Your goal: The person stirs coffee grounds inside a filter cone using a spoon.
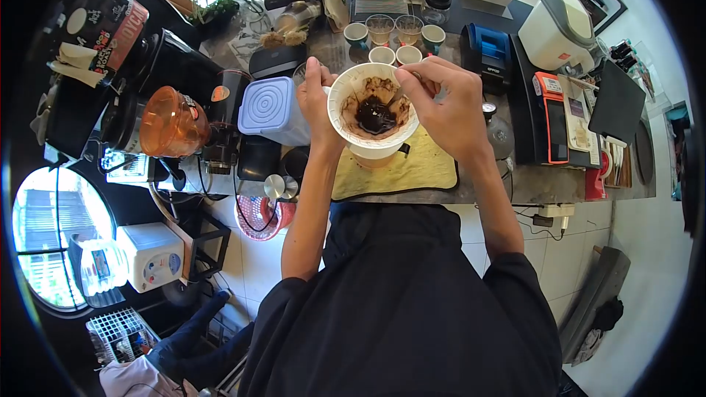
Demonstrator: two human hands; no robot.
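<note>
A white coffee dripper [371, 151] lined with a paper filter [354, 82] is held up in front of me, over the yellow cloth [430, 165]. Dark wet coffee grounds [376, 115] lie at its bottom, with brown residue up the filter's sides. My left hand [318, 99] is closed on the dripper's left side, thumb up. From the right, my right hand [450, 99] pinches a thin spoon handle [398, 94] whose lower end dips into the grounds. What stands directly below the dripper is mostly hidden.
Several cups [408, 54] and clear plastic cups [380, 28] stand just beyond the dripper. A lidded blue-white container [268, 106] is at the left, beside an orange-hopper grinder [173, 121]. An orange-black card terminal [553, 117] is at the right. A person's legs [191, 338] show lower left.
</note>
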